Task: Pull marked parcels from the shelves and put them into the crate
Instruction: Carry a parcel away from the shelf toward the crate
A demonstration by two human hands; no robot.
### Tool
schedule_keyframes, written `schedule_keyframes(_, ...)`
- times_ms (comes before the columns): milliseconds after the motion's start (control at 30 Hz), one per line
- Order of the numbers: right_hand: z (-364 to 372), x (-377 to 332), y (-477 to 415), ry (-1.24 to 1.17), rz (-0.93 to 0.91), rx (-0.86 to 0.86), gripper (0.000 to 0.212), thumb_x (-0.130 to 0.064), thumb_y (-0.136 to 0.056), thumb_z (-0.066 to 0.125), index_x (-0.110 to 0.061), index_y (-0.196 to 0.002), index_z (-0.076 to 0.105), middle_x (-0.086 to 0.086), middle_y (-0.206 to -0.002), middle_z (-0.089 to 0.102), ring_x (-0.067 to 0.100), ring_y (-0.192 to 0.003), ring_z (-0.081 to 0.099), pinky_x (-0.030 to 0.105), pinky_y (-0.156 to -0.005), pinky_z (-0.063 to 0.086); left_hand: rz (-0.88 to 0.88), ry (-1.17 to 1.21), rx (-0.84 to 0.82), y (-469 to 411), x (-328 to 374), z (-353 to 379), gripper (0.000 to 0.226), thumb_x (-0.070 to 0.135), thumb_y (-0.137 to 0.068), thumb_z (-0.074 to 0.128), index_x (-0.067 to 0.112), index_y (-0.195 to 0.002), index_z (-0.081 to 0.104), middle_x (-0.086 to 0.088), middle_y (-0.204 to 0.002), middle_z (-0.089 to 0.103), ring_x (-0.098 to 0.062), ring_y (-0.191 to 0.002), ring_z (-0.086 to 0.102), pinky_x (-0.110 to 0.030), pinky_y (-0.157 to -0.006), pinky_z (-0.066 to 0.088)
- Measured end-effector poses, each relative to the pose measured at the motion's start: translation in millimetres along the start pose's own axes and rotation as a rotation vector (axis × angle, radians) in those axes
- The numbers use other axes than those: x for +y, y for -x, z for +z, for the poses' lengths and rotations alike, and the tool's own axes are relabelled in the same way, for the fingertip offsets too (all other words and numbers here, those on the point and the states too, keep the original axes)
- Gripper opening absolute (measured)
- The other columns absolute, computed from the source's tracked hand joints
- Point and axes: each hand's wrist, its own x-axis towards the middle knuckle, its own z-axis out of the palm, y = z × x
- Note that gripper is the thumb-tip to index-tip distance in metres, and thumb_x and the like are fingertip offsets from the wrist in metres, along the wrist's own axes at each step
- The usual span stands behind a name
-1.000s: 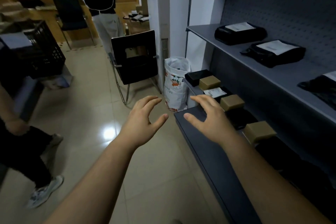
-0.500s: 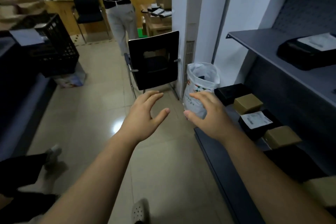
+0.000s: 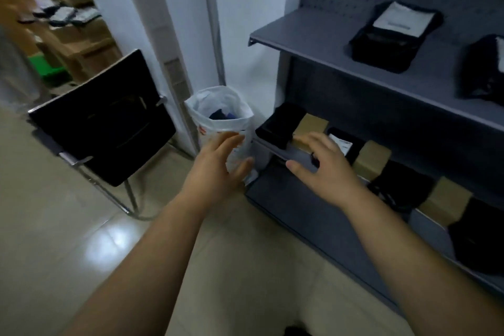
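Head camera: the left hand [image 3: 215, 166] and right hand [image 3: 324, 169] reach forward, fingers spread and relaxed, holding nothing. The right hand hovers at the front of the grey metal lower shelf [image 3: 296, 156], partly covering a black plastic parcel with a white label [image 3: 344, 144] that lies between brown cardboard boxes [image 3: 372, 157]. The left hand is in front of a white plastic bag [image 3: 218, 106] standing on the floor. Another labelled black parcel [image 3: 392, 38] lies on the upper shelf [image 3: 313, 33].

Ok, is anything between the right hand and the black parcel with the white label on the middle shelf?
Nothing visible. The right hand hangs open just in front of the labelled parcel, hiding part of it. Brown boxes flank it but don't block the reach. The crate is out of view.
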Motion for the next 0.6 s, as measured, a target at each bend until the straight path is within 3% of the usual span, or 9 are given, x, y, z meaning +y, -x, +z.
schedule_keyframes(100, 2, 25, -5, 0.005, 0.122, 0.06, 0.059, -0.054, -0.088, 0.06, -0.025, -0.139, 0.052, -0.018, -0.132, 0.039, 0.005, -0.129, 0.036, 0.024, -0.108, 0.03, 0.064, 0.027, -0.097, -38, -14, 30, 0.06, 0.053, -0.087, 0.054, 0.014, -0.131, 0.058, -0.003, -0.136, 0.053, -0.021, -0.126, 0.049, -0.042, -0.106, 0.042)
schedule_keyframes(300, 29, 78, -39, 0.005, 0.282, 0.076, 0.056, -0.056, -0.09, 0.059, -0.029, -0.139, 0.05, -0.022, -0.131, 0.038, 0.009, -0.133, 0.038, 0.031, -0.109, 0.034, 0.126, 0.049, -0.257, -105, -40, 83, 0.057, 0.05, -0.089, 0.055, 0.017, -0.136, 0.053, -0.001, -0.14, 0.05, -0.02, -0.13, 0.043, -0.041, -0.108, 0.038)
schedule_keyframes(600, 90, 108, -116, -0.012, 0.402, 0.053, 0.061, -0.059, -0.09, 0.056, -0.026, -0.14, 0.051, -0.009, -0.136, 0.046, 0.016, -0.128, 0.045, 0.04, -0.105, 0.042, 0.107, 0.047, -0.374, -177, -114, 117, 0.051, 0.038, -0.092, 0.061, 0.017, -0.137, 0.052, 0.0, -0.141, 0.047, -0.018, -0.131, 0.039, -0.03, -0.107, 0.032)
